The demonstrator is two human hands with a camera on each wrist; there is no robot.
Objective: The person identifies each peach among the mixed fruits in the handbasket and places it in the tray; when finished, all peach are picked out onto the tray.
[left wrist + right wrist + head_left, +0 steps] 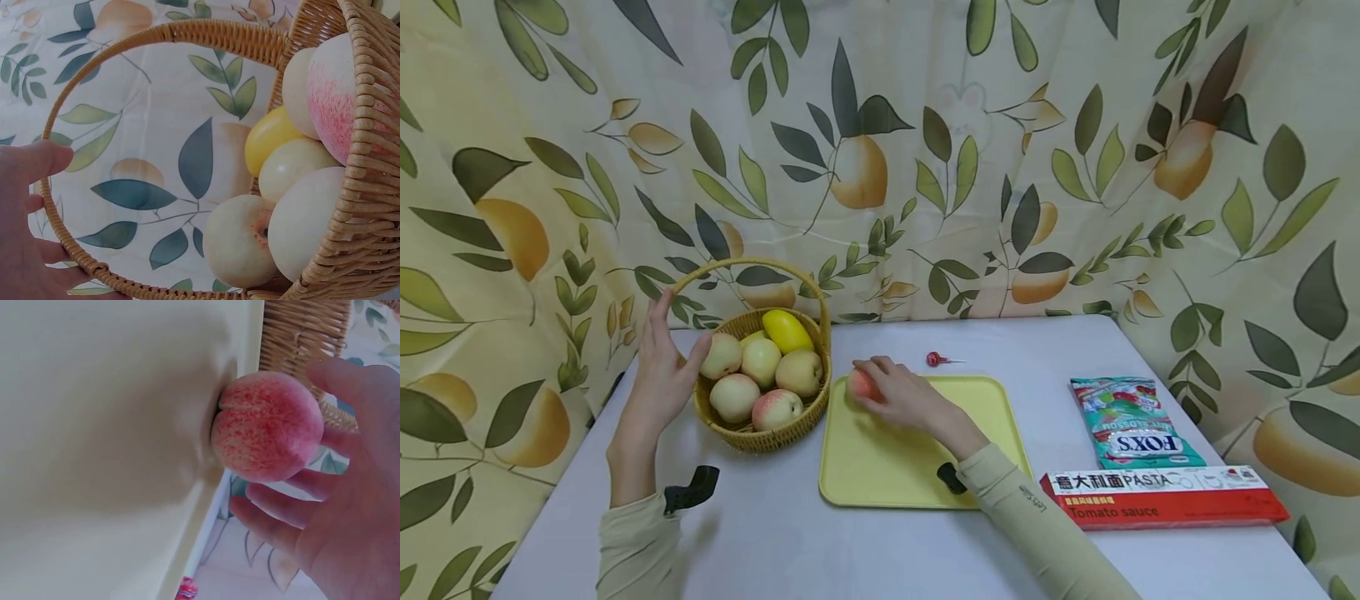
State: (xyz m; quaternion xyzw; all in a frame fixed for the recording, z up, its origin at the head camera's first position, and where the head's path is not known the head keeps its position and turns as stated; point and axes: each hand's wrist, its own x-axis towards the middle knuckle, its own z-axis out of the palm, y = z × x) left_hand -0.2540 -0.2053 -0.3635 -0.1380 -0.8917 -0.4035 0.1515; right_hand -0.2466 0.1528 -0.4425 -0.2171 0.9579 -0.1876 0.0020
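A wicker basket (763,439) holds several pale peaches (735,397) and a yellow fruit (787,332). Beside its arched handle (106,59) is my left hand (658,379), fingers mostly straight and thumb spread; in the left wrist view the thumb and fingers lie on either side of the handle. My right hand (906,400) has its thumb and fingers about a pink-red peach (269,425) at the left end of a yellow tray (895,475). Some of its fingertips are hidden behind that peach in the right wrist view.
Behind the tray lies a red lollipop (934,358). To the right are a green Fox's candy bag (1135,421) and a red and white pasta box (1165,500). A leaf-and-fruit patterned curtain (880,242) hangs around the white table (760,533).
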